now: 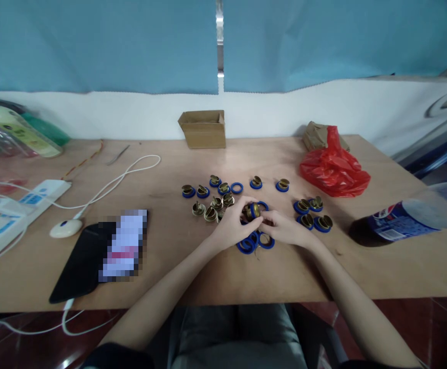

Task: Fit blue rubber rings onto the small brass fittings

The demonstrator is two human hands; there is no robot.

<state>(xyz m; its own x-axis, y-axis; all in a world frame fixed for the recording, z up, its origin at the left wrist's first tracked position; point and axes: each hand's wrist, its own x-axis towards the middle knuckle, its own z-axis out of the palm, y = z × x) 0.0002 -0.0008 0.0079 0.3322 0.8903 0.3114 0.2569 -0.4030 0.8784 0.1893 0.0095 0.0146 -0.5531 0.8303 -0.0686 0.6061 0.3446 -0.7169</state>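
We look through a single head-worn camera, set above our lap (238, 341) and facing forward and down over the tabletop (261, 163). Our forearms (181, 274) rise from the lower edge, leading to the hands (233, 225) near mid-frame, close to the lens. The view is wide: we see the tabletop's near edge below, its far edge beyond, then the white wall (131, 115) and blue cloth (100, 46) across the top, faced nearly straight on.
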